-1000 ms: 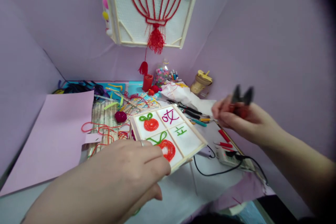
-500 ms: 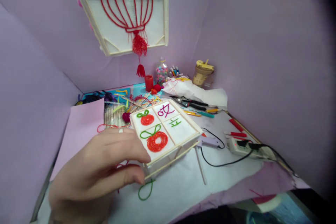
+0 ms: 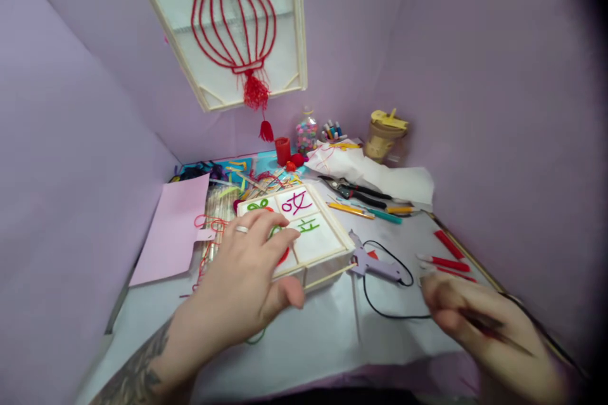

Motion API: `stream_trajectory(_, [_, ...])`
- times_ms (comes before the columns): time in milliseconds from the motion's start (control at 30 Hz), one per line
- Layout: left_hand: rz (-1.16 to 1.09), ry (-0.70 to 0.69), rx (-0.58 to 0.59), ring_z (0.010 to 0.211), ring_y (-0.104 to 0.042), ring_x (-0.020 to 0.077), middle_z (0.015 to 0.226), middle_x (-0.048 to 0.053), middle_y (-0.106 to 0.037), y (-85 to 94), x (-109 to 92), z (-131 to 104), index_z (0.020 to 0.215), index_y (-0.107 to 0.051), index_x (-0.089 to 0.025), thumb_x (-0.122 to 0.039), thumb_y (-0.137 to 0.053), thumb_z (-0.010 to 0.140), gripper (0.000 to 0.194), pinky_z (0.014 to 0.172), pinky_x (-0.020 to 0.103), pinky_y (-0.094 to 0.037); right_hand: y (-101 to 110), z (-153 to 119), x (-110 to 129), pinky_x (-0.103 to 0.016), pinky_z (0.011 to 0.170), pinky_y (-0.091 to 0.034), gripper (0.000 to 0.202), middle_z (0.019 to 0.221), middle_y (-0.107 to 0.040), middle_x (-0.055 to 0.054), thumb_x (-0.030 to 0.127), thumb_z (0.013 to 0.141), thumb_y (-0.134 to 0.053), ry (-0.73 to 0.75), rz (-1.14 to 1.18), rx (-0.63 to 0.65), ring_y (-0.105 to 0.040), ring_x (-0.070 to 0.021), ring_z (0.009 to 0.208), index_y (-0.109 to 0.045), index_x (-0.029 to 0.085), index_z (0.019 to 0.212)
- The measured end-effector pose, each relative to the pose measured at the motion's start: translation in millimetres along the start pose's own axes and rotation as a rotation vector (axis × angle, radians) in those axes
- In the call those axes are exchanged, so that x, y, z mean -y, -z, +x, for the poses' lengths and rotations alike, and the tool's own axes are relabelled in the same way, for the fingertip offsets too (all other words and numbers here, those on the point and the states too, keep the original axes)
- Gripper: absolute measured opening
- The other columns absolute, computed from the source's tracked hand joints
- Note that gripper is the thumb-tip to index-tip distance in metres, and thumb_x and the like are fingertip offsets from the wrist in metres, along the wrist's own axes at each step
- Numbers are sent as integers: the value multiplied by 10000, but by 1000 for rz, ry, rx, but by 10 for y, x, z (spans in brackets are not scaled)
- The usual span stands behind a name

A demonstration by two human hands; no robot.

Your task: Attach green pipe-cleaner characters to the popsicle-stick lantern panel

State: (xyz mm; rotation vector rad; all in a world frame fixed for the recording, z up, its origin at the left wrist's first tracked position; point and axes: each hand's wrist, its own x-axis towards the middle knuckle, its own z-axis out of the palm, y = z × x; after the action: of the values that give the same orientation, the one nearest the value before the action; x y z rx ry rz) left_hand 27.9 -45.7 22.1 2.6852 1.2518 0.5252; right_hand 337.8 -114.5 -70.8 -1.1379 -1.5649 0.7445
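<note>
A box framed in pale sticks [image 3: 332, 242] lies on the covered table, its white top divided into four panes with yarn fruit and purple and green characters. My left hand [image 3: 254, 262] rests on its left side, fingers apart, covering most of the red fruit. At the lower right, my right hand [image 3: 479, 323] is blurred, its fingers closed round a thin dark pointed tool [image 3: 508, 335]. A lilac glue gun [image 3: 377, 266] lies between the box and my right hand. Green yarn [image 3: 256, 336] shows below my left hand.
Pliers [image 3: 354, 190], an orange pencil [image 3: 351, 210] and red markers [image 3: 446, 262] lie right of the box. Pink paper [image 3: 173, 228] and sticks are left. Behind stand a jar [image 3: 307, 131] and a cup [image 3: 384, 136]. A framed lantern [image 3: 235, 25] hangs above.
My left hand has gone from gripping the box's near left edge to lying on its top. The box now sits lower, on the table. My right hand has come into view with the thin tool.
</note>
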Motion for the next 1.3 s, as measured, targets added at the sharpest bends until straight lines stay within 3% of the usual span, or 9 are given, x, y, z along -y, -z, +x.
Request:
stream_trajectory(67, [134, 62, -48, 1151, -486, 397, 1199, 205, -604, -61, -134, -4, 1178, -652, -104, -733, -182, 933, 823, 953, 650, -376, -192, 172, -12, -289, 487, -395, 365, 588, -501, 4, 399, 935, -603, 70, 131, 64, -492, -153, 534, -473, 218, 646])
stream_trajectory(167, [262, 148, -76, 1102, -506, 396, 1164, 216, -621, -149, -285, 17, 1154, -660, -89, -648, -347, 959, 669, 931, 661, -364, -469, 372, -94, -296, 519, -385, 295, 628, -518, 0, 327, 951, -583, 134, 210, 48, -503, -156, 565, -493, 224, 689])
stream_trajectory(267, [297, 195, -82, 1067, -523, 376, 1135, 205, -635, -218, -348, 44, 1136, -666, -96, -585, -453, 952, 564, 925, 632, -373, -591, 433, -205, -304, 529, -380, 283, 634, -505, 5, 323, 959, -561, 138, 256, 52, -495, -155, 567, -496, 227, 701])
stream_trajectory(400, [318, 229, -62, 1100, -512, 367, 1159, 189, -625, -258, -359, 54, 1173, -645, -127, -578, -493, 939, 530, 984, 609, -331, -546, 392, -283, -317, 520, -379, 319, 628, -502, -1, 363, 977, -529, 66, 287, 70, -496, -167, 563, -495, 233, 687])
stream_trajectory(667, [335, 207, 27, 1109, -513, 363, 1188, 174, -609, -247, -370, 73, 1184, -612, -165, -585, -453, 953, 505, 969, 575, -309, -509, 313, -223, -316, 535, -349, 368, 636, -476, 2, 409, 964, -560, -60, 325, 28, -465, -165, 569, -459, 227, 660])
stream_trajectory(1300, [354, 142, 7, 980, -554, 315, 1124, 134, -652, -201, -359, 126, 1093, -661, -190, -649, -387, 958, 552, 863, 485, -314, -515, 323, -314, -300, 550, -354, 351, 648, -486, 16, 401, 956, -579, -36, 347, 28, -465, -149, 582, -485, 220, 670])
